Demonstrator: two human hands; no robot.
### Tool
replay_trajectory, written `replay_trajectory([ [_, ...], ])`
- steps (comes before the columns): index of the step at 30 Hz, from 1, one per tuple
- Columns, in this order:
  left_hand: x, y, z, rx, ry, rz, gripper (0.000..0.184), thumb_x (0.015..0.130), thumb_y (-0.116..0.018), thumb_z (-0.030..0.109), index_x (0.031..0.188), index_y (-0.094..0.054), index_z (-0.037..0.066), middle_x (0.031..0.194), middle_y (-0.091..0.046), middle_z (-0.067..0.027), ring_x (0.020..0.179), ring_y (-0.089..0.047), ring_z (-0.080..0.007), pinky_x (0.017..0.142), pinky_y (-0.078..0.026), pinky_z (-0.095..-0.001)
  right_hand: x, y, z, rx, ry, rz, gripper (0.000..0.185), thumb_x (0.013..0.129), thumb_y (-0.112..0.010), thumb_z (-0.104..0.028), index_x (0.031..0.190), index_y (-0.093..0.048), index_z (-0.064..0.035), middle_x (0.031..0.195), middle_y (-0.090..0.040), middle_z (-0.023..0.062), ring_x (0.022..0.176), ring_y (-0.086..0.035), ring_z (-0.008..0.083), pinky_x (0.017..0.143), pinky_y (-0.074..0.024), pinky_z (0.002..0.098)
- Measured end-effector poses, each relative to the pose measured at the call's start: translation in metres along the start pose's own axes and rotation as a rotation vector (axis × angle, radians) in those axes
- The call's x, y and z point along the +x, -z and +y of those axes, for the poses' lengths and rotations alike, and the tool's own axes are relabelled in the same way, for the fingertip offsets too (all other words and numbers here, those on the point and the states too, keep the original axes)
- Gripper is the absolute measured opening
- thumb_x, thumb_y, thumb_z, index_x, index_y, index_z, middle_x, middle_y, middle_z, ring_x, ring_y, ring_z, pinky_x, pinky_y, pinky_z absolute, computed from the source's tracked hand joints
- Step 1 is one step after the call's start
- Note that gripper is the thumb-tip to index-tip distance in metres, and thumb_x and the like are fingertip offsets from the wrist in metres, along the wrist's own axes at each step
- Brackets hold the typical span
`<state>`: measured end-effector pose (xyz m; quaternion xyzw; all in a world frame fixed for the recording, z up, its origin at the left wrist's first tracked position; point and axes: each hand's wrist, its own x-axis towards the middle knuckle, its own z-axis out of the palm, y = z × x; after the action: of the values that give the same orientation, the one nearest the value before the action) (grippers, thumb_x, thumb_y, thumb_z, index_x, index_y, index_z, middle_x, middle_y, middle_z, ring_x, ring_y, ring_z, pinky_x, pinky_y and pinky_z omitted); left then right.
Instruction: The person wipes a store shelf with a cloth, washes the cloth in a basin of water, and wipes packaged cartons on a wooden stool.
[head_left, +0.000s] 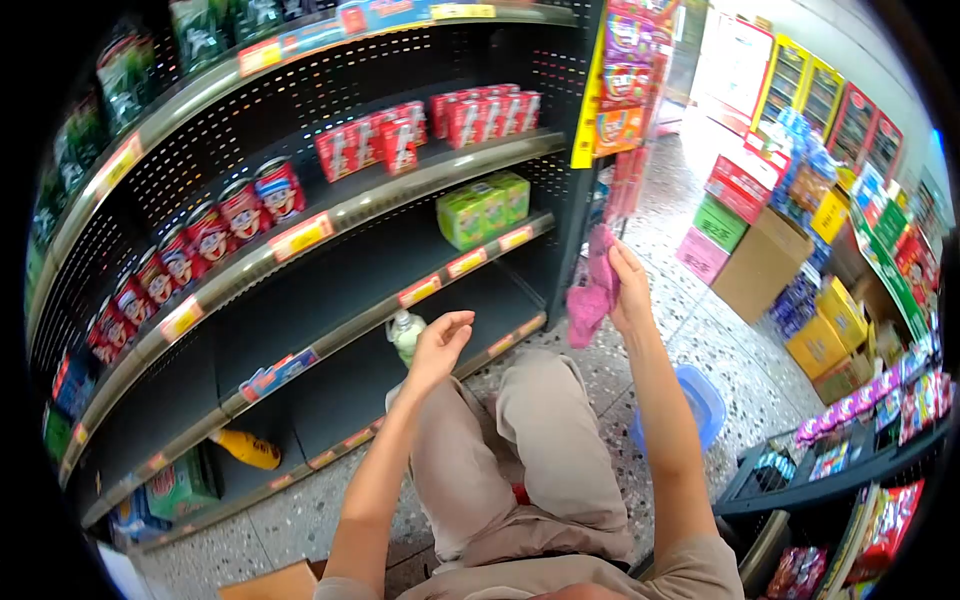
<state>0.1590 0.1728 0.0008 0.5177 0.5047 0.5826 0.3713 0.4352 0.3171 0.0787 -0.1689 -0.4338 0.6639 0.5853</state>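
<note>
My right hand [630, 290] grips a pink cloth [590, 300], which hangs crumpled from the fingers beside the shelf's end post. My left hand [440, 348] is raised above my left knee, fingers loosely bent, with nothing visible in it. Just behind that hand, a spray bottle [405, 335] with pale green contents stands at the bottom shelf, its lower part partly hidden by my wrist. The dark shelf unit [330, 290] rises in front of me, and the cloth is apart from its boards.
Red cans [240, 210], small red boxes [400, 145] and green packs [485, 210] line the shelves. A yellow bottle [248, 449] lies on the bottom shelf. On the floor at right are a blue tub [700, 400] and a cardboard box [765, 265]; another display rack [760, 490] stands nearer.
</note>
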Motion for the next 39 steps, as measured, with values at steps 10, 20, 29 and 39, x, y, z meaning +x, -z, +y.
replay_trajectory([
  [10,0.044,-0.073,0.025,-0.057,0.069,-0.295,0.029,0.100,-0.059,0.014,0.125,-0.061,-0.001,0.121,-0.066,-0.0088,0.115,-0.061,-0.0161,0.100,-0.047,-0.0306,-0.007,0.031,-0.004,0.498,-0.144,-0.196,0.044,0.104,-0.045,-0.034,0.131,-0.053,0.0004,0.128,-0.060,0.0134,0.117,-0.059,0.0247,0.096,-0.0506,0.0411],
  [20,0.068,-0.219,0.064,-0.224,0.089,-0.583,0.032,0.102,-0.058,0.027,0.119,-0.063,0.000,0.103,-0.063,0.0005,0.099,-0.056,-0.0078,0.088,-0.045,-0.0253,-0.054,0.077,-0.048,0.104,0.068,-0.014,0.034,0.102,-0.046,-0.014,0.132,-0.053,0.0011,0.139,-0.056,0.0139,0.121,-0.057,0.0208,0.103,-0.0473,0.0369],
  [29,0.098,-0.295,0.023,-0.250,0.293,-0.789,0.030,0.100,-0.060,0.031,0.104,-0.067,0.002,0.094,-0.065,0.0004,0.086,-0.057,-0.0087,0.080,-0.045,-0.0254,-0.080,0.142,-0.053,-0.161,0.209,0.324,0.019,0.101,-0.051,-0.008,0.117,-0.061,-0.0050,0.140,-0.054,0.0141,0.126,-0.052,0.0226,0.108,-0.0414,0.0364],
  [39,0.116,-0.401,-0.035,-0.606,0.658,-0.913,0.022,0.101,-0.057,0.026,0.108,-0.063,0.006,0.098,-0.066,-0.0016,0.088,-0.062,-0.0100,0.079,-0.052,-0.0278,-0.143,0.254,-0.080,-0.241,0.133,0.478,0.035,0.102,-0.055,-0.022,0.133,-0.053,-0.0039,0.133,-0.057,0.0112,0.121,-0.055,0.0210,0.102,-0.0445,0.0355],
])
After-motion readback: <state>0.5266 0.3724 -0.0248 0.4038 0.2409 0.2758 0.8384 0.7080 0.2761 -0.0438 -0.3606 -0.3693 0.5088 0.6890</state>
